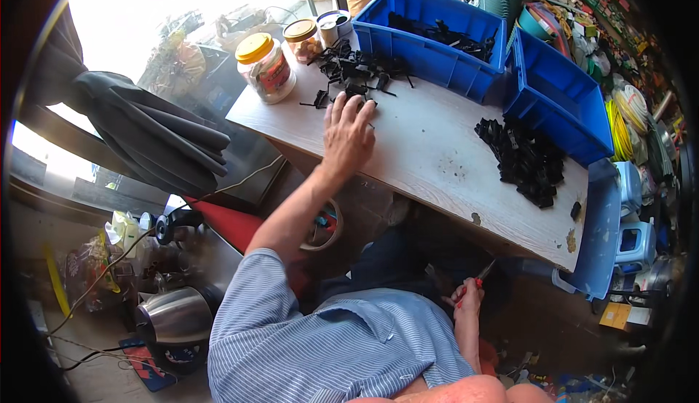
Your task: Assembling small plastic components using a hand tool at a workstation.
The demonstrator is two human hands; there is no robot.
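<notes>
My left hand (348, 135) reaches over the far left part of the table, its fingers stretched out and apart at the near edge of a loose pile of small black plastic parts (353, 64). Some of the parts lie under its fingertips, and none is visibly gripped. Down by my lap, off the table's near edge, my right hand (468, 302) is closed around red-handled pliers (480, 281), whose metal jaws point up and away. On the table's right side lies a denser heap of black parts (520, 161).
The pale table (429, 159) has a worn front edge. At its back stand a blue bin (429, 53) containing black parts and another blue bin (561, 97). A yellow-lidded jar (266, 72) and a smaller jar (302, 42) stand at the left. A metal kettle (175, 315) sits lower left.
</notes>
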